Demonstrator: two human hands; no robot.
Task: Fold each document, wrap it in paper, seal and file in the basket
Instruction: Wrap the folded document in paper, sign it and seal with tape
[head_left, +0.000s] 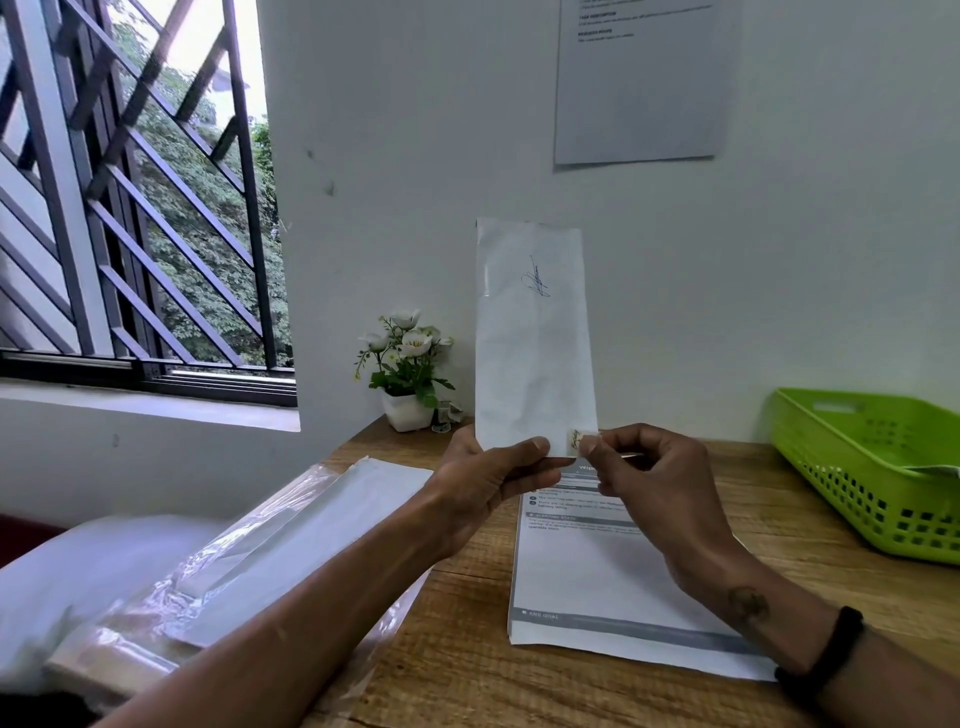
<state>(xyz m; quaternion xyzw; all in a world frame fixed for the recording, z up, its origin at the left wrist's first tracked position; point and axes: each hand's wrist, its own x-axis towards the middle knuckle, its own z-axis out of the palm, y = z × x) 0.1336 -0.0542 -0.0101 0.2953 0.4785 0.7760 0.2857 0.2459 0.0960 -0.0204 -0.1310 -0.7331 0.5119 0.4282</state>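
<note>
Above the wooden desk (467, 670), seen from the head camera, the left hand (485, 480) pinches the bottom edge of a tall white paper-wrapped packet (532, 338) held upright, while the right hand (649, 480) pinches a small patterned sticker (575, 439) onto its lower corner. Sealing looks underway. Filing remains: the green plastic basket (872, 467) sits well apart, and a stack of printed documents (597, 582) awaits folding.

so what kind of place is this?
Probably a small office or home desk by a window. Cues: a wooden desk with a stack of printed white documents, a green perforated plastic filing basket, and a printed notice sheet on the wall.
</note>
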